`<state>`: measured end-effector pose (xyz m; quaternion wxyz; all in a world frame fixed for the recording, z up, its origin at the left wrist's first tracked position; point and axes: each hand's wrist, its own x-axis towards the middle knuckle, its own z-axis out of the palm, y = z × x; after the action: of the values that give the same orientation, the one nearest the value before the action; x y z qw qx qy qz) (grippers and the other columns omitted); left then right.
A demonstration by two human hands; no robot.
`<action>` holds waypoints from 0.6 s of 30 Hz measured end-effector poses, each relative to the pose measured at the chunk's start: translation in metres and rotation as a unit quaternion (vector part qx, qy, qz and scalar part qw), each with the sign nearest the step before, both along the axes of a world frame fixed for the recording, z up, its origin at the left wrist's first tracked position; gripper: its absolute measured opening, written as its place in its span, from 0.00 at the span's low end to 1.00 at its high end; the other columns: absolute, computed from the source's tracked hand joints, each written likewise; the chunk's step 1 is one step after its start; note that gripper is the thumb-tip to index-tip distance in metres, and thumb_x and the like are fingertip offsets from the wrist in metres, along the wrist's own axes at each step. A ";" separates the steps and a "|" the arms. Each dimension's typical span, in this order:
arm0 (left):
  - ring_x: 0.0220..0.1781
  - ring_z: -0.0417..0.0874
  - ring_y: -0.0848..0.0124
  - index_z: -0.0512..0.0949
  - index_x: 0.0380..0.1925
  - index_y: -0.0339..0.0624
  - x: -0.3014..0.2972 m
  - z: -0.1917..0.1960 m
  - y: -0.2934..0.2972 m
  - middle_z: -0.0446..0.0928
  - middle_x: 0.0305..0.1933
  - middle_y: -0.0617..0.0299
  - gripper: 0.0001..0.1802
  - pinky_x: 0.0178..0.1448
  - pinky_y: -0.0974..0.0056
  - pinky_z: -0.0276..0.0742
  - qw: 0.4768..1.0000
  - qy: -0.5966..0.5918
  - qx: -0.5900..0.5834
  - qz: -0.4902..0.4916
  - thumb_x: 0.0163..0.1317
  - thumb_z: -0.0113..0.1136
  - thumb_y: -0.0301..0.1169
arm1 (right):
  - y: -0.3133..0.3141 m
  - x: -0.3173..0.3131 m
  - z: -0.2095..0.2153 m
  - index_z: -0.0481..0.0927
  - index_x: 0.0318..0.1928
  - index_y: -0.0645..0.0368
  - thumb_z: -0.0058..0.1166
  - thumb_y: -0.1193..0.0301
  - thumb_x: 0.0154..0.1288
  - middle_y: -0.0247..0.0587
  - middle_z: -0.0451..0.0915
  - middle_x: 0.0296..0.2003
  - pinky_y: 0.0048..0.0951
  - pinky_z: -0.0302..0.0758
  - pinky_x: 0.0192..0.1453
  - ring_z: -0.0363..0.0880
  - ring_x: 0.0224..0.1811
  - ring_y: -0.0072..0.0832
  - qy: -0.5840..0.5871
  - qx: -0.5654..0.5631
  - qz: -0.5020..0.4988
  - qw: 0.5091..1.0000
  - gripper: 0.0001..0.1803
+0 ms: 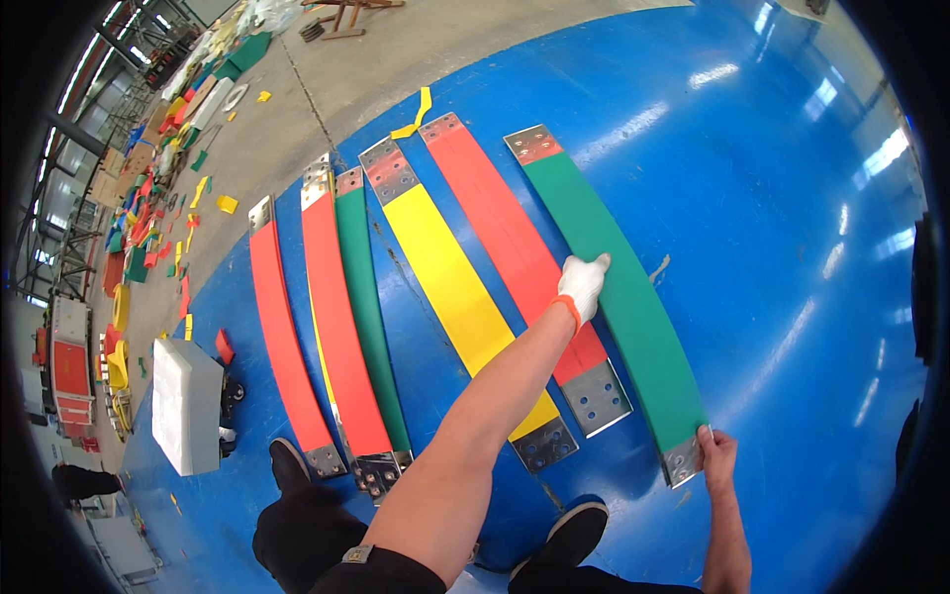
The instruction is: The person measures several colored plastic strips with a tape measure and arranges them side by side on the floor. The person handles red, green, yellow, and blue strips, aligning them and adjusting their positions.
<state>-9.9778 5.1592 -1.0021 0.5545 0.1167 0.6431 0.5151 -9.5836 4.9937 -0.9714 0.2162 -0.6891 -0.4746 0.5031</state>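
Left hand (582, 282), white-gloved, closed over left edge of long green strip (626, 302), about midway along; right hand (719, 460), bare, pinched on right edge beside near metal end (681, 463), thumb on top, fingers beneath hidden; long green strip at right end of row, over blue floor (782, 228), contact underneath not clear; best handled with both holds firm, weight shared, no twist; bare fingers safest away from metal corners, possibly sharp; clearance from red strip (510, 238) just beside worth watching, against scraping; farther left, yellow strip (457, 277), narrow green strip (364, 267), two more red strips (341, 307); toward lower edge, dark shoes (579, 530), best clear of metal end; outermost, white block (183, 406).
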 end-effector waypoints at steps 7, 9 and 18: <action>0.64 0.81 0.57 0.71 0.65 0.33 -0.017 0.056 -0.043 0.79 0.61 0.42 0.36 0.65 0.58 0.78 0.896 0.246 0.001 -0.371 0.66 0.62 0.50 | 0.107 -0.015 -0.067 0.72 0.15 0.56 0.64 0.55 0.70 0.26 0.69 0.14 0.31 0.54 0.19 0.63 0.17 0.15 -0.021 0.045 0.056 0.997 0.29; 0.65 0.81 0.56 0.70 0.68 0.40 -0.043 0.088 -0.077 0.79 0.63 0.46 0.39 0.68 0.58 0.75 0.800 0.284 0.010 -0.529 0.66 0.59 0.55 | 0.134 -0.015 -0.073 0.72 0.14 0.56 0.64 0.55 0.70 0.27 0.69 0.13 0.33 0.54 0.19 0.63 0.15 0.18 0.002 0.093 0.098 0.991 0.29; 0.63 0.82 0.59 0.71 0.68 0.34 -0.278 0.202 -0.286 0.80 0.62 0.47 0.33 0.68 0.61 0.76 0.774 0.508 -0.275 -0.257 0.69 0.63 0.43 | 0.243 0.067 0.060 0.70 0.17 0.58 0.57 0.54 0.75 0.36 0.62 0.14 0.37 0.56 0.24 0.58 0.19 0.24 -0.371 0.364 0.208 0.829 0.31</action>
<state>-10.2558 4.8736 -0.8001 0.2669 0.3648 0.8918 0.0199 -9.5168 5.2370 -0.9110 0.1490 -0.5808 -0.7996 0.0333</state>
